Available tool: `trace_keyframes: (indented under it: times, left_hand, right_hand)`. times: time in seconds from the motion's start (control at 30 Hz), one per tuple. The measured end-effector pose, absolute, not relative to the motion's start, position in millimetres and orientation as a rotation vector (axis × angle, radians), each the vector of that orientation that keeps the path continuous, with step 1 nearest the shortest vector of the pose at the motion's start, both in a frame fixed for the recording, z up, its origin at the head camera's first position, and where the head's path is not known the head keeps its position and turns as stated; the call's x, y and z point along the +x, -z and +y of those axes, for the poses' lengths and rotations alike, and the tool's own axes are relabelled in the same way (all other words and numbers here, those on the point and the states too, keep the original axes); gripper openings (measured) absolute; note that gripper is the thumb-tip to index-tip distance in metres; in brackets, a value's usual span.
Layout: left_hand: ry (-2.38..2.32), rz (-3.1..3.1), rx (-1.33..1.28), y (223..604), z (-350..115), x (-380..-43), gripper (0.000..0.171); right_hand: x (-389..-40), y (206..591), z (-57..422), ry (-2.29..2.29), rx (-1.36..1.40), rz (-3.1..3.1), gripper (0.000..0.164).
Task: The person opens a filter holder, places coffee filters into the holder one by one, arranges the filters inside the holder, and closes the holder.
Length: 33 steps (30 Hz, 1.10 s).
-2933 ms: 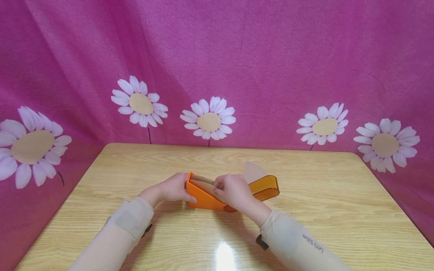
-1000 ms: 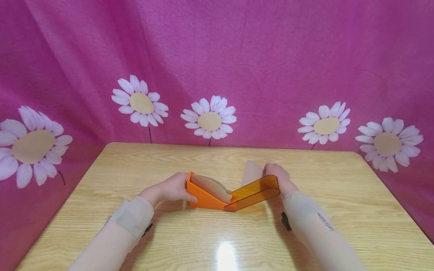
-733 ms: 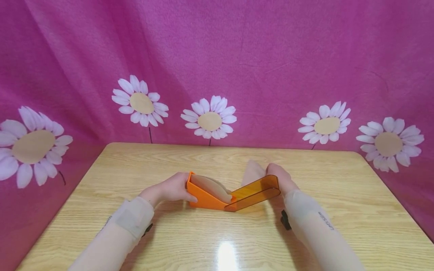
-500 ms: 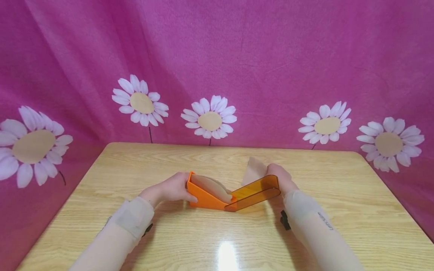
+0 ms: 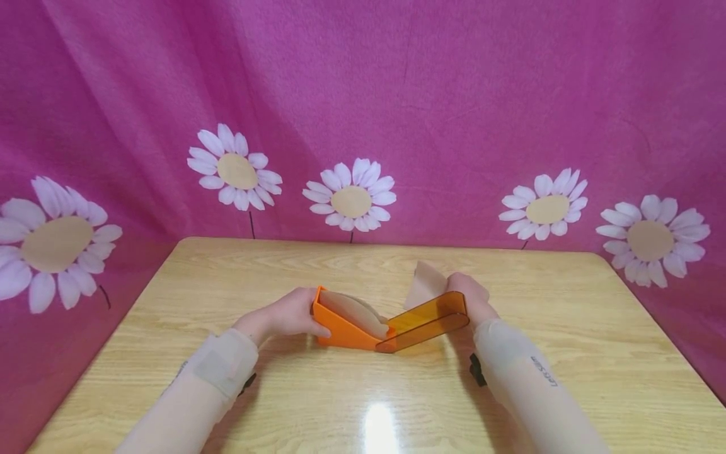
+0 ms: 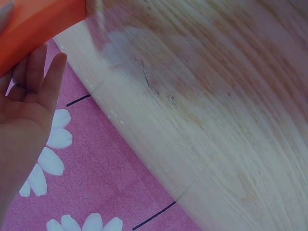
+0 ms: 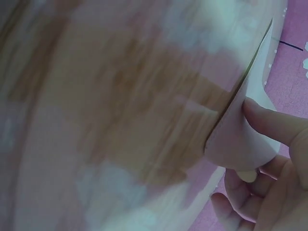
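Note:
My left hand (image 5: 289, 313) grips the left end of an orange filter case (image 5: 347, 334), thumb on the near side. Brown paper coffee filters (image 5: 354, 312) stand inside it, their curved edges showing above the rim. Its amber see-through lid (image 5: 431, 323) is swung open to the right. Behind the lid, my right hand (image 5: 471, 295) holds a loose coffee filter (image 5: 426, 285). In the right wrist view the thumb and fingers pinch this filter (image 7: 240, 139), and its crimped seam faces the table. The left wrist view shows only a corner of the case (image 6: 43, 29) beside the fingers.
The wood-grain table (image 5: 227, 271) carries the case near its middle. A pink curtain (image 5: 431, 94) with printed daisies hangs along the back and both sides. A bright light reflection (image 5: 380, 429) lies at the table's front.
My right hand has moved from the filters in the case to behind the lid, where it now holds the loose filter. That filter has tilted up slightly. My left hand stays on the case.

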State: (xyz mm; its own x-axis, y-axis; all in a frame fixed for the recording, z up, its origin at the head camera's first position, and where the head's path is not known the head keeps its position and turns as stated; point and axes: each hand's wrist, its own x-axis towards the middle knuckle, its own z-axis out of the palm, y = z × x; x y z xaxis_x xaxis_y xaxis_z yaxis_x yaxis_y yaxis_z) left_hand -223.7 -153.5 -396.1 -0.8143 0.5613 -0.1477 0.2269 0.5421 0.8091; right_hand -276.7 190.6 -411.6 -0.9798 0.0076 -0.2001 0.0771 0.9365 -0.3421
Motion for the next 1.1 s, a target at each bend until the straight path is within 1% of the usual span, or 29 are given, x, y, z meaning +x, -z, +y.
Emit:
trace_keyframes:
  times: [0.1,0.3,0.47,0.6,0.7,0.93,1.07,1.1]
  left_hand:
    - [-1.171,2.397,0.638,396,-152,-224,0.038]
    - [-1.186,2.381,0.682,401,-153,-226,0.037]
    - [-1.184,2.382,0.666,398,-153,-225,0.037]
    - [-1.174,2.392,0.659,396,-153,-224,0.038]
    - [-1.162,2.404,0.661,396,-153,-224,0.039]
    - [-1.173,2.400,0.661,397,-154,-225,0.040]
    - [-1.176,2.395,0.668,397,-154,-225,0.040]
    - [-1.179,2.390,0.668,397,-153,-225,0.040]
  right_hand:
    - [-275,410,190,0.511,0.062,2.908,0.014]
    - [-270,412,191,0.513,0.057,2.938,0.004]
    - [-271,409,194,0.547,0.065,2.959,0.012]
    - [-271,401,195,0.615,0.057,2.953,0.009]
    - [-270,393,195,0.696,0.016,2.926,0.016]
    - [-270,381,196,0.929,-0.098,2.872,0.016]
    - [-271,376,197,0.971,-0.117,2.879,0.028]
    - [-271,375,197,0.973,-0.119,2.886,0.028]
